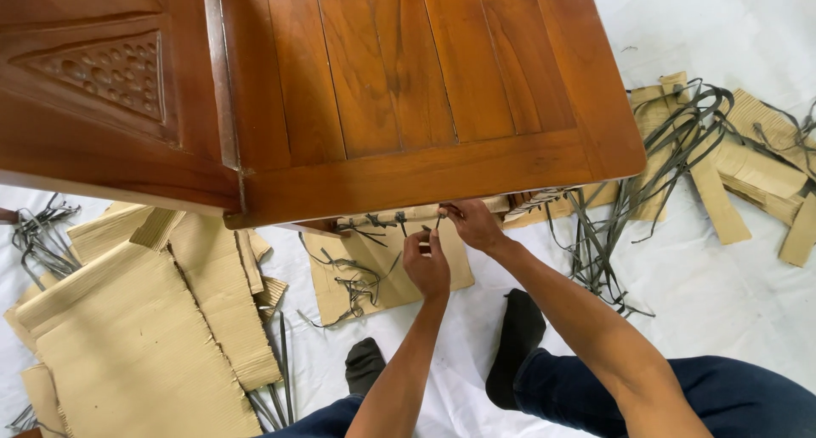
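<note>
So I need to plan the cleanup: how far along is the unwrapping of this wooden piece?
Mostly done, it seems. The wooden top shows bare, with corrugated cardboard sheets and cut dark straps lying on the white floor sheet. In hand: left hand and right hand work a strap at the cardboard-wrapped part under the edge. That wrapping looks left.

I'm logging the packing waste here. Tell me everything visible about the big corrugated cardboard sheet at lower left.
The big corrugated cardboard sheet is tan, with fine ribs running across its face and ragged, torn edges. It lies flat on the white floor covering, overlapping smaller cardboard pieces beside it. Dark plastic straps lie near its upper left corner, and the wooden furniture piece overhangs its top edge. Neither hand touches it.
</note>
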